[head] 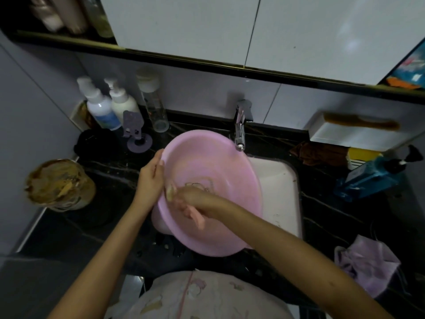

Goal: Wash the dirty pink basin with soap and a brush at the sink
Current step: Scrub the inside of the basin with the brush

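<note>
The pink basin (220, 166) stands tilted over the left part of the white sink (280, 192), its inside facing me and to the right. My left hand (150, 178) grips its left rim. My right hand (195, 199) is inside the basin, closed around a pink-handled brush (195, 215) whose pale bristle head (170, 191) presses on the inner wall near the left rim. A faint ring of suds or water shows at the basin's bottom. The chrome tap (240, 127) hangs just above the basin's upper rim; I see no water running.
On the black counter to the left stand two white pump bottles (108, 104), a clear bottle (154, 104), a purple holder (135, 132) and a stained brown tub (59, 183). To the right are a brown cloth (319, 153), a blue pump bottle (372, 178), a white box (358, 134) and a lilac cloth (365, 261).
</note>
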Available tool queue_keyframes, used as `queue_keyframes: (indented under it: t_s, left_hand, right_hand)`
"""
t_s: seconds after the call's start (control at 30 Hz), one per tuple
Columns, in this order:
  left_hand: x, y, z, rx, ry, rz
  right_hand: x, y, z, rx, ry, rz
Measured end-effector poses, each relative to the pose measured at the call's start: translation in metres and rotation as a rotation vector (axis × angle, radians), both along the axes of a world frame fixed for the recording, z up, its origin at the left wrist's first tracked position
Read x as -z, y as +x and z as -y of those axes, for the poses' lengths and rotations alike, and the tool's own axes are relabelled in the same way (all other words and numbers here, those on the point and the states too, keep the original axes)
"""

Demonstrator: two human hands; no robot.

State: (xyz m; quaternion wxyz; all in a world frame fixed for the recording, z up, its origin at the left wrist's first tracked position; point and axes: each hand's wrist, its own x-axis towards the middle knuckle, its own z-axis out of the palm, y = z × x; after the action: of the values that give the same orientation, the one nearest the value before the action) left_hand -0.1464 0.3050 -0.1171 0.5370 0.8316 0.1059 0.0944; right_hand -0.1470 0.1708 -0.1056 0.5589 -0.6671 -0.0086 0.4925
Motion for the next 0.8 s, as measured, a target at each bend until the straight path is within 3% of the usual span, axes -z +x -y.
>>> queue_keyframes:
  t_s: [0.1,0.17,0.27,0.4,0.47,0.53,0.67,0.7,0.8]
  left_hand:
    - [-0.001,-0.001,0.001,0.035,0.021,-0.012]
    - [-0.003,-0.002,0.002,0.048,0.054,-0.011]
    - [-0.002,-0.004,0.004,0.003,0.065,-0.029]
    - [0.003,-0.003,0.003,-0.016,0.046,-0.035]
    - [0.003,-0.003,0.004,-0.031,0.035,-0.037]
    - [0.002,-0.002,0.004,-0.032,0.053,-0.041]
    - [0.004,-0.002,-0.001,0.006,0.071,-0.038]
    - [0.004,-0.003,-0.001,0.014,0.071,-0.039]
    - [0.000,-0.005,0.002,0.003,0.062,-0.045]
  right_hand:
    - [0.002,0.031,-0.013,0.144,-0.147,0.241]
    - [0.016,0.045,-0.018,0.108,-0.297,0.325]
    - [0.046,0.044,-0.001,-0.064,-0.742,0.388]
    - [0.066,0.031,0.034,-0.099,-0.955,0.368]
    - [0.059,0.022,0.040,-0.207,-0.976,0.299]
    - [0.051,0.011,0.031,-0.269,-0.865,0.315]
    - [0.055,0.012,0.027,-0.244,-0.687,0.549]
    - [0.058,0.020,0.033,-0.254,-0.707,0.588]
    - [0.065,0.034,0.057,-0.215,-0.946,0.466]
